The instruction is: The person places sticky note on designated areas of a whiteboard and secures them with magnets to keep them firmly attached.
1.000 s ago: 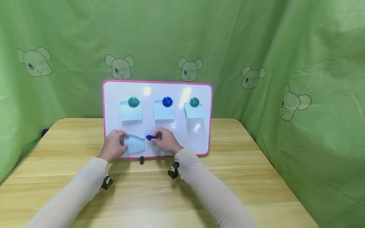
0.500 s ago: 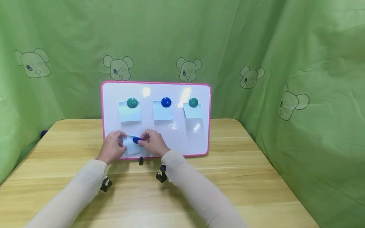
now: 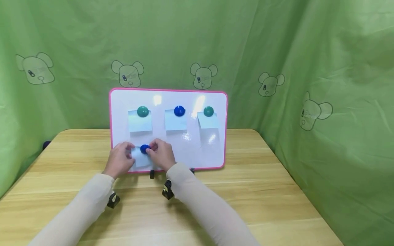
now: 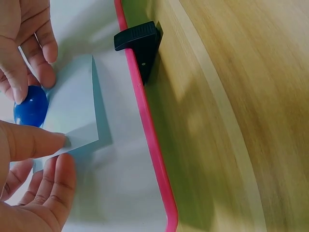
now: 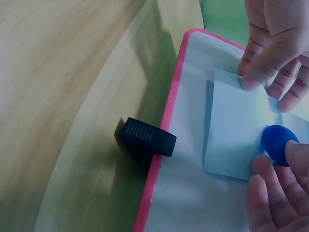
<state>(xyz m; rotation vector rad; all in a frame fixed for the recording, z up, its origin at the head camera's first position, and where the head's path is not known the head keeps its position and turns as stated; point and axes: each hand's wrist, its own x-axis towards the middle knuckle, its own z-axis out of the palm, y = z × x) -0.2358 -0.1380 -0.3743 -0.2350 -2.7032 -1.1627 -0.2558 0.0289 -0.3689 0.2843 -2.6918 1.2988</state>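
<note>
A light blue sticky note (image 3: 140,159) lies against the lower left of a pink-framed whiteboard (image 3: 197,150). My left hand (image 3: 119,159) pinches the note's left edge between thumb and fingers, as the left wrist view shows. With thumb and fingertips, my right hand (image 3: 162,153) holds a round blue magnet (image 5: 277,143) at the note's top edge. Whether the magnet touches the board cannot be told. Above hang three more notes: the left note (image 3: 140,125) under a green magnet (image 3: 143,111), the middle note (image 3: 175,123) under a blue magnet (image 3: 179,111), the right note (image 3: 209,122) under another green magnet (image 3: 208,111).
The board stands on a wooden table (image 3: 246,191), with a black stand clip (image 5: 148,137) gripping its lower edge. Green curtains (image 3: 172,41) printed with bear heads hang behind and at both sides.
My right hand has moved left, bringing the blue magnet from beside the lower note onto its top edge. The magnet's domed face now turns more outward. My left hand stays at the note.
</note>
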